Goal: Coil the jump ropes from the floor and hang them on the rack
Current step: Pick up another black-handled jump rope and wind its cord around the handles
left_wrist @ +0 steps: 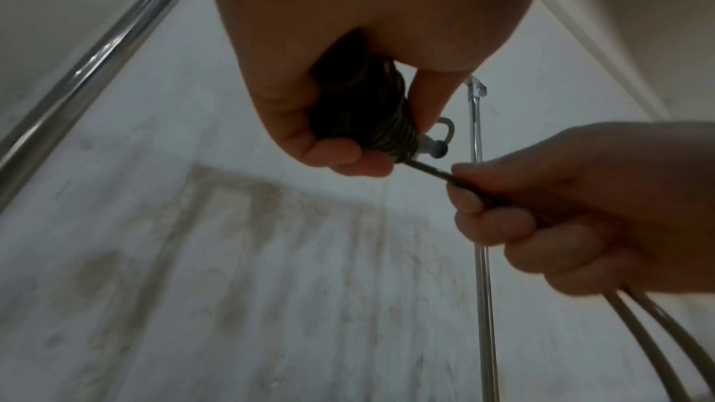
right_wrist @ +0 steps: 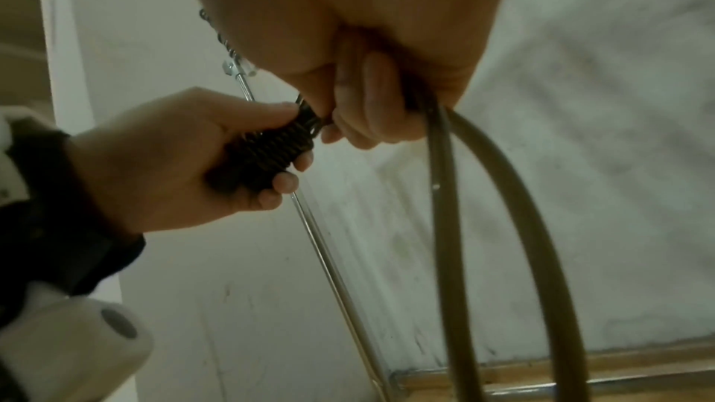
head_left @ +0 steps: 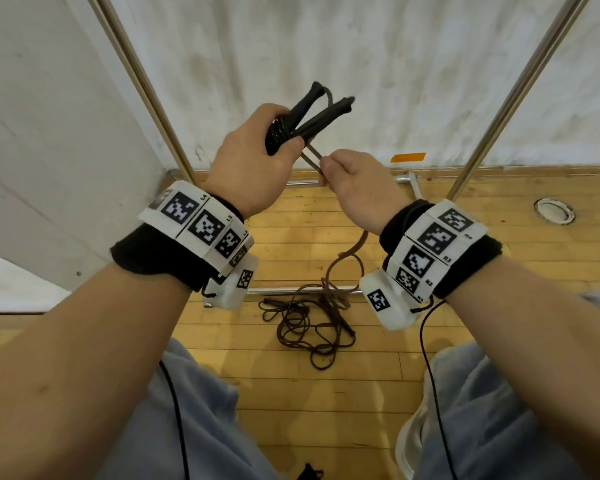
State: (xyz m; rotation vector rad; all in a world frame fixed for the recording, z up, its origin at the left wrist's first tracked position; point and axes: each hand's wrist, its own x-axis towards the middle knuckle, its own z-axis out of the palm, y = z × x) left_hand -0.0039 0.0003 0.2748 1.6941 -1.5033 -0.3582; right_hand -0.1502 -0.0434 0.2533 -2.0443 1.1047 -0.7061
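Left hand (head_left: 253,157) is gripping the wound jump rope handles (head_left: 309,116), right hand (head_left: 357,188) is pinching the doubled cord (head_left: 312,159); probably best keeping wraps taut and adjacent while winding.

Both forearms reach forward and up, wrists banded, hands close together at chest height. The left hand (head_left: 253,157) is fisted, fingers curled tight around the jump rope (head_left: 293,128). At its four o'clock, the right hand (head_left: 355,183) pinches a strand.
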